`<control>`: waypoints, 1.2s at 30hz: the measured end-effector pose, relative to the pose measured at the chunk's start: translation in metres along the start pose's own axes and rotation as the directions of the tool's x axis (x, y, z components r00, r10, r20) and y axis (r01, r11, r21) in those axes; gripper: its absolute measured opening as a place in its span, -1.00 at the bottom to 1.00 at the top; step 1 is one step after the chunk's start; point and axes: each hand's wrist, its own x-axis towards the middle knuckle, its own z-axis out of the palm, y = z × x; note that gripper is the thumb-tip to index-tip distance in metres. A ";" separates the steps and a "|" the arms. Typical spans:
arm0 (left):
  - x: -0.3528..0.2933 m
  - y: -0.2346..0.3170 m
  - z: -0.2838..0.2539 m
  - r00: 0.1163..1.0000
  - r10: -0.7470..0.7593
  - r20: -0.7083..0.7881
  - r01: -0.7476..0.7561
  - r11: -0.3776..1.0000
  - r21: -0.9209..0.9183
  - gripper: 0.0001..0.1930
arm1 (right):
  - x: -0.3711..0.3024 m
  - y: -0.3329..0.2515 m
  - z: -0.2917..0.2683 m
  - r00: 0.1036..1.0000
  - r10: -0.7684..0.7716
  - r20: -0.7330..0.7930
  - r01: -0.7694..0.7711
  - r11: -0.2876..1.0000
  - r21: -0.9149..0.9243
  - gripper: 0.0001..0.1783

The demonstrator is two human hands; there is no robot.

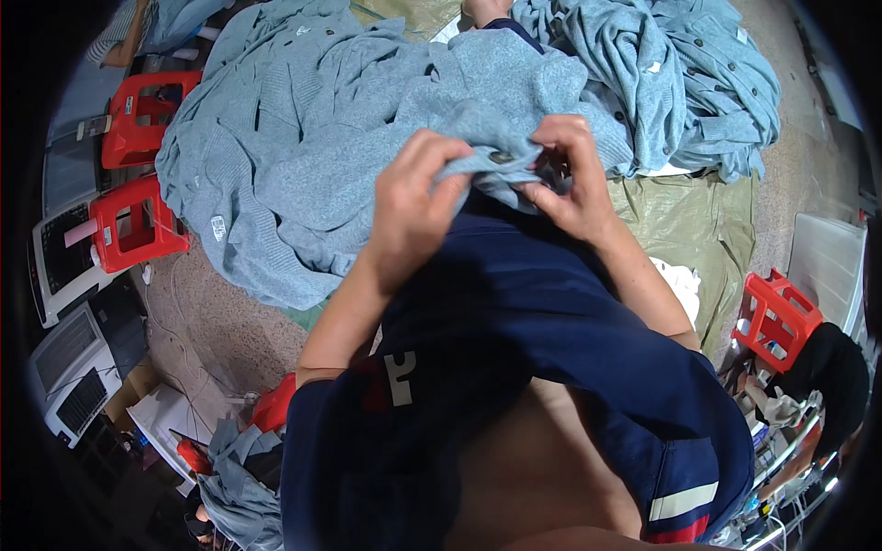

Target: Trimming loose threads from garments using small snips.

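Observation:
Between my two hands is the edge of a light blue knit cardigan [514, 87], with a dark button [501, 157] showing on the band. My left hand [418, 188] pinches the band just left of the button, thumb against curled fingers. On the other side, my right hand [574, 179] grips the knit with thumb and fingertips; its fingers are partly in shadow. The held part lies above my lap, and the rest of the cardigan spreads away onto a large heap of similar blue knitwear [303, 138].
More blue buttoned cardigans [680, 83] are piled at the far right, on an olive plastic sheet [726, 239]. Red stools [138, 220] and pale machines [73, 367] stand at the left. Another red stool [781, 317] is at the right, near a person in black [831, 386].

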 end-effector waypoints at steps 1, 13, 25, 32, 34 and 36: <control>0.001 -0.002 -0.004 0.977 -0.211 -0.011 0.208 0.969 -0.130 -0.92 | -0.002 0.006 -0.005 1.000 0.000 -0.002 0.000 1.000 0.000 -0.69; -0.031 -0.045 -0.112 0.608 -0.517 0.603 0.687 0.723 -0.073 -0.79 | -0.008 0.041 -0.054 0.843 0.504 0.188 -0.513 0.858 -0.002 -0.67; 0.028 0.031 -0.065 0.796 -0.457 0.397 0.590 0.438 -0.678 -0.78 | 0.037 -0.046 -0.028 0.786 -0.603 0.136 0.618 0.761 -0.198 -0.77; 0.029 0.033 -0.040 0.846 -0.442 0.297 0.527 0.619 -0.582 -0.80 | 0.034 -0.040 0.004 0.788 -0.597 0.148 0.615 0.758 -0.215 -0.78; 0.025 0.034 -0.037 0.897 -0.361 0.256 0.443 0.707 -0.551 -0.77 | 0.028 -0.033 0.009 0.812 -0.565 0.143 0.583 0.786 -0.207 -0.77; 0.022 0.030 -0.039 0.912 -0.323 0.253 0.404 0.812 -0.421 -0.74 | 0.025 -0.030 0.013 0.835 -0.532 0.141 0.551 0.810 -0.200 -0.76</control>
